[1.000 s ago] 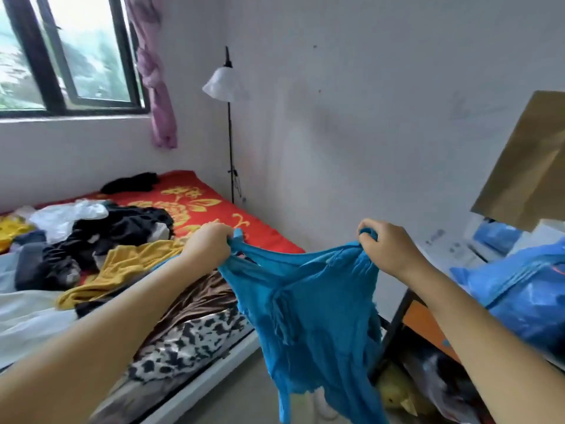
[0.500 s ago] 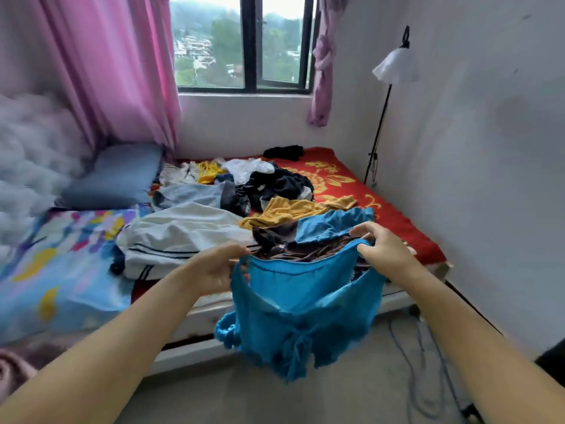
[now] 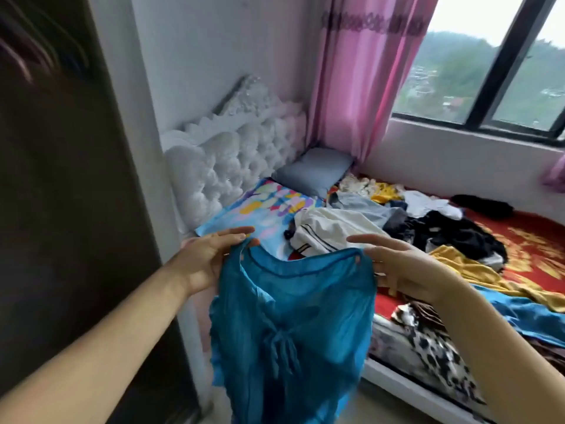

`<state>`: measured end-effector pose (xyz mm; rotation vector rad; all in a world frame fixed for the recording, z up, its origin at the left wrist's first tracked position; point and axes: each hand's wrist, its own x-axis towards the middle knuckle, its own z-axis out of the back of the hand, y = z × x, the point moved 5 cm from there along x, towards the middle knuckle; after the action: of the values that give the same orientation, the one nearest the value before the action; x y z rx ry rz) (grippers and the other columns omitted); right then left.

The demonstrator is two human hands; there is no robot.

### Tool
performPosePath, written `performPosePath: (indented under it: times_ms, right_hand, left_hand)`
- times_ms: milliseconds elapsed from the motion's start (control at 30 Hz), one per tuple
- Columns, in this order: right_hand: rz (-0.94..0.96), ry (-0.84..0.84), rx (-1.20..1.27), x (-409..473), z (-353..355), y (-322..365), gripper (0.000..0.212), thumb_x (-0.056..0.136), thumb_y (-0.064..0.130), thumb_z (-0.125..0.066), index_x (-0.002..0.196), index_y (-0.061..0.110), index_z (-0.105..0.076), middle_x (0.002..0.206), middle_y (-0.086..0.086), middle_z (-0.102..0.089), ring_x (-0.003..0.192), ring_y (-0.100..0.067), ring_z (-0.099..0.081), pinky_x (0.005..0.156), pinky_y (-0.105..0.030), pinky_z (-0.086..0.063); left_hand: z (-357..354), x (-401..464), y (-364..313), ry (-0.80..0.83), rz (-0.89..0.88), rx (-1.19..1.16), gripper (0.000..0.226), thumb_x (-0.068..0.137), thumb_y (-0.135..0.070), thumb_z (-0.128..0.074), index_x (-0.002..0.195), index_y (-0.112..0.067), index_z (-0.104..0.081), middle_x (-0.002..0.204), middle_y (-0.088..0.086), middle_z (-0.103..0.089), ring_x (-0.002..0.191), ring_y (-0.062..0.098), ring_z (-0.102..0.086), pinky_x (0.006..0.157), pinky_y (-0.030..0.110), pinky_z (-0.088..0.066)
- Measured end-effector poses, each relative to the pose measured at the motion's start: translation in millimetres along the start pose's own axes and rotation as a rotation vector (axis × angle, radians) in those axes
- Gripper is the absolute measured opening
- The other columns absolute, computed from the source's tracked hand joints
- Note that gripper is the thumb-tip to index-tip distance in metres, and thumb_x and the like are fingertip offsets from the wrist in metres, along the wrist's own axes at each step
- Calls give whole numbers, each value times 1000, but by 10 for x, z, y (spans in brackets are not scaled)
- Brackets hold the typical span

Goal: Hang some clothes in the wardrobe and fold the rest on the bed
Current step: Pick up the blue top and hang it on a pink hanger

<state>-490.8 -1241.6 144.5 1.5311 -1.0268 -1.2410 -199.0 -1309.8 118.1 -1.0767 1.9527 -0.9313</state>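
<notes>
A thin blue top (image 3: 293,325) with a tied front hangs in the air in front of me, spread by its shoulders. My left hand (image 3: 208,258) pinches its left shoulder and my right hand (image 3: 400,267) pinches its right shoulder, other fingers stretched out. Behind it lies the bed (image 3: 532,240) with a red flowered cover, piled with loose clothes: a white striped garment (image 3: 330,231), black clothes (image 3: 452,234), a yellow piece (image 3: 477,270) and another blue piece (image 3: 526,313). The dark wardrobe (image 3: 70,209) fills the left side, blurred, its inside not readable.
A white tufted headboard (image 3: 232,157) stands between the wardrobe and the bed. A grey pillow (image 3: 315,169) and a colourful pillow (image 3: 269,209) lie at the bed's head. Pink curtain (image 3: 357,75) and window (image 3: 489,62) are behind. An animal-print cloth (image 3: 428,347) drapes over the bed's near edge.
My view has swung left, from the lamp wall across the bed to the wardrobe edge. The blue top has stayed in both hands and now hangs spread out flatter by its shoulders.
</notes>
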Motion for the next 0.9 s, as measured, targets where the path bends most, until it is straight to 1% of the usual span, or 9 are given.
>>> performPosePath:
  times_ms: [133, 200, 300, 400, 567, 667, 800, 867, 900]
  right_hand:
    - [-6, 104, 29, 411, -840, -55, 26, 95, -4, -45, 107, 7, -65, 83, -10, -69, 64, -15, -68, 58, -26, -58]
    - [4, 184, -31, 568, -1370, -44, 26, 96, -6, -43, 103, 7, -65, 72, -6, -69, 58, -12, -66, 54, -22, -56]
    - [44, 266, -105, 733, -2089, 18, 23, 96, -4, -46, 98, 9, -65, 69, -4, -69, 56, -11, -66, 50, -21, -54]
    - [91, 299, -176, 838, -2627, 121, 22, 96, -2, -48, 98, 10, -66, 71, -4, -69, 61, -12, -65, 58, -24, -57]
    - [152, 336, -213, 1037, -3356, 327, 24, 96, -2, -49, 97, 11, -69, 83, -9, -69, 70, -15, -67, 57, -25, -55]
    - [210, 356, -256, 1213, -3838, 474, 23, 96, 0, -50, 95, 12, -70, 77, -3, -72, 65, -13, -69, 54, -23, -54]
    - [321, 284, -552, 1420, -4356, 604, 23, 97, 10, -53, 88, 20, -72, 83, -2, -72, 71, -15, -70, 59, -26, -55]
    - [333, 318, -749, 1464, -4562, 725, 24, 98, 10, -49, 87, 19, -69, 71, 3, -71, 62, -12, -70, 53, -22, -54]
    - [340, 348, -765, 1487, -4658, 844, 25, 98, 7, -45, 88, 15, -66, 65, 4, -70, 58, -10, -69, 50, -20, -53]
  left_hand:
    - [628, -731, -262, -217, -158, -43, 23, 95, -2, -44, 98, -11, -65, 76, 6, -73, 55, 12, -66, 52, 21, -55]
    - [1007, -1157, -448, -346, -259, -29, 23, 96, 0, -42, 99, -10, -63, 72, 4, -72, 47, 8, -59, 46, 17, -49]
    - [1519, -1738, -775, -526, -424, -64, 24, 98, 0, -41, 98, -11, -62, 70, 2, -72, 46, 6, -57, 46, 15, -48]
    - [1854, -2137, -1064, -617, -545, -110, 24, 99, -2, -40, 97, -13, -62, 71, -1, -73, 50, 6, -63, 47, 15, -50]
    - [2185, -2477, -1546, -609, -607, -1, 24, 97, -3, -44, 100, -16, -64, 78, -1, -74, 62, 5, -64, 54, 15, -51]
    - [2393, -2649, -1940, -567, -621, 139, 25, 96, -5, -48, 106, -20, -66, 91, 0, -75, 60, 3, -61, 56, 13, -50]
    - [2582, -2684, -2359, -484, -627, 236, 26, 95, -5, -49, 108, -21, -66, 99, 1, -74, 52, 5, -54, 51, 14, -48]
    - [2626, -2592, -2492, -474, -634, 238, 25, 95, -3, -48, 102, -18, -65, 95, 0, -75, 54, 6, -57, 51, 14, -48]
    - [2643, -2524, -2556, -473, -637, 233, 24, 95, -1, -47, 100, -17, -65, 92, 0, -75, 55, 6, -59, 51, 15, -49]
